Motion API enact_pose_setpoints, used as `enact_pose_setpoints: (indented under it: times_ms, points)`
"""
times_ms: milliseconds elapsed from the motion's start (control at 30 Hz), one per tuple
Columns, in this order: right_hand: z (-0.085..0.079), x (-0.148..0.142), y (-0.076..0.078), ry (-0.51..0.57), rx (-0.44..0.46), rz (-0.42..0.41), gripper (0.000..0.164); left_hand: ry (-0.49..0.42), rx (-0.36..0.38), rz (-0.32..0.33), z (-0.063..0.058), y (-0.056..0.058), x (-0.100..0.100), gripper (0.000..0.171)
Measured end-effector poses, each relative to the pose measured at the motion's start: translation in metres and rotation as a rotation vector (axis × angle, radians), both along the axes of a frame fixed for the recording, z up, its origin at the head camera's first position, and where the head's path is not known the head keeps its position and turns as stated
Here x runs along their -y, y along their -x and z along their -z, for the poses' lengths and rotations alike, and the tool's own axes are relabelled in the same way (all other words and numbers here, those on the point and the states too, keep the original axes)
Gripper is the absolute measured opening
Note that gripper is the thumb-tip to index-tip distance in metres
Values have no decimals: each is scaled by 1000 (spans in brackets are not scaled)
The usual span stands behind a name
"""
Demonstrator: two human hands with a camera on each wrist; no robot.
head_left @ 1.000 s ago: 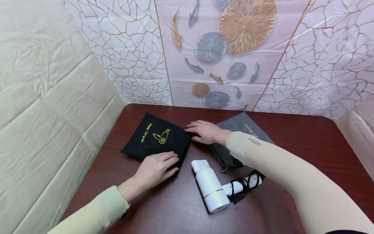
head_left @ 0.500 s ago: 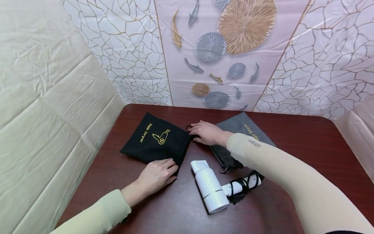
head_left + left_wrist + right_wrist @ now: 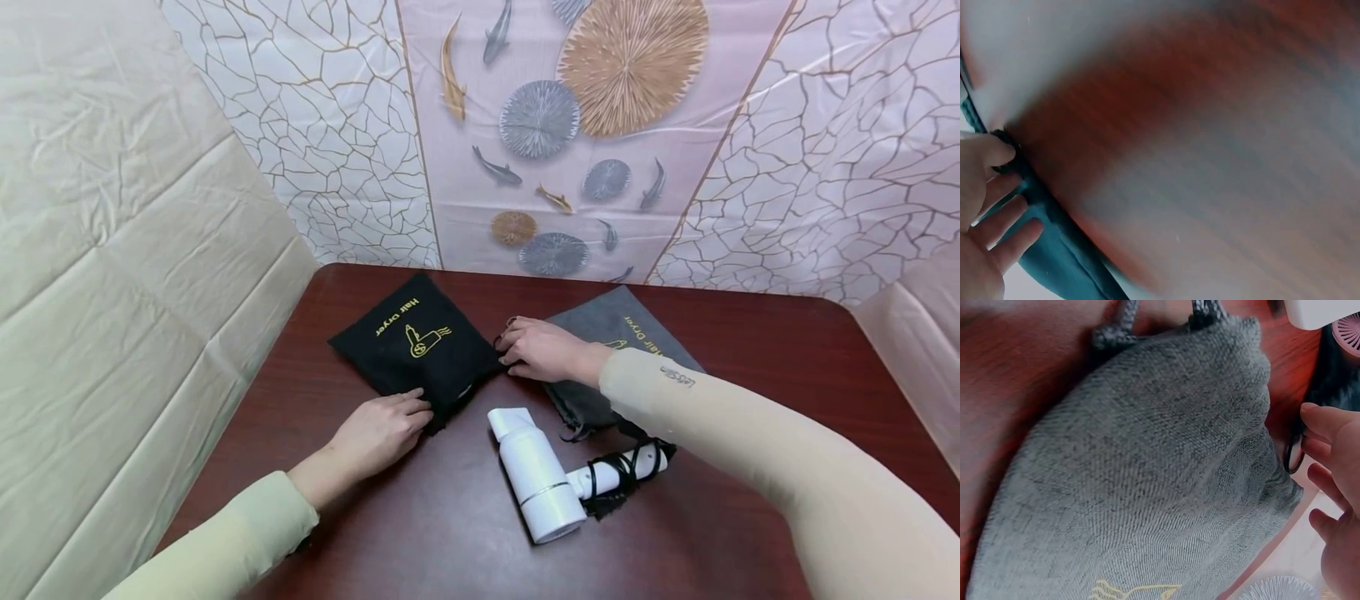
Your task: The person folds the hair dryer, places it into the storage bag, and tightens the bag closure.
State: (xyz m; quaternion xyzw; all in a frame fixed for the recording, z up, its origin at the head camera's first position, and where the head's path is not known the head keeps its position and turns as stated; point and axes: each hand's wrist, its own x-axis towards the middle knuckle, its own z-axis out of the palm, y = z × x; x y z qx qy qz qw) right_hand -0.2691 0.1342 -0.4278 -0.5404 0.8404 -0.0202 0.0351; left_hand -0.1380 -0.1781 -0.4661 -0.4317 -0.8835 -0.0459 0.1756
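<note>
A black drawstring pouch (image 3: 420, 329) with yellow "Hair Dryer" lettering lies at the table's left centre. My left hand (image 3: 382, 427) pinches its near corner between thumb and fingers; the left wrist view shows the hand (image 3: 988, 212) at the dark cloth edge. My right hand (image 3: 546, 350) is at the pouch's right corner, and in the right wrist view its fingers pinch a black cord loop (image 3: 1294, 464). Something pale shows at the pouch's right edge. Beside the dark cloth, a round pink grille (image 3: 1350, 337) is visible.
A grey pouch (image 3: 633, 312) lies under my right forearm, partly hidden. Nearer me sits a white hair dryer (image 3: 536, 479), its black cord (image 3: 626, 471) wound round the handle. A patterned backdrop (image 3: 360, 150) stands behind the table (image 3: 420, 533).
The black pouch has turned and moved slightly right and away from me. My left hand has drifted a little left; my right hand has moved slightly right and nearer, drawing the cord.
</note>
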Motion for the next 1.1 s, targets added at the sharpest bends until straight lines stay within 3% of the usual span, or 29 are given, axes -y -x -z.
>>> enact_pose_setpoints:
  times_ms: [133, 267, 433, 667, 900, 1100]
  points:
    - [-3, -4, -5, 4, 17, -4, 17, 28, 111, -38, -4, 4, 7, 29]
    - [-1, -7, -4, 31, 30, 23, 19, 41, 134, -77, -5, 5, 9, 36]
    - [3, -6, -2, 49, 25, 84, 30, 38, 78, -115, -3, 5, 7, 29]
    - [10, -2, 0, 64, -63, 3, 17, 31, -48, -86, -2, -1, 2, 23]
    - [10, -1, 1, 15, -157, -39, 5, -25, -163, -68, -15, -4, 5, 19]
    - [1, -8, 1, 53, -122, 3, 4, -27, -183, -98, -31, -3, 15, 19]
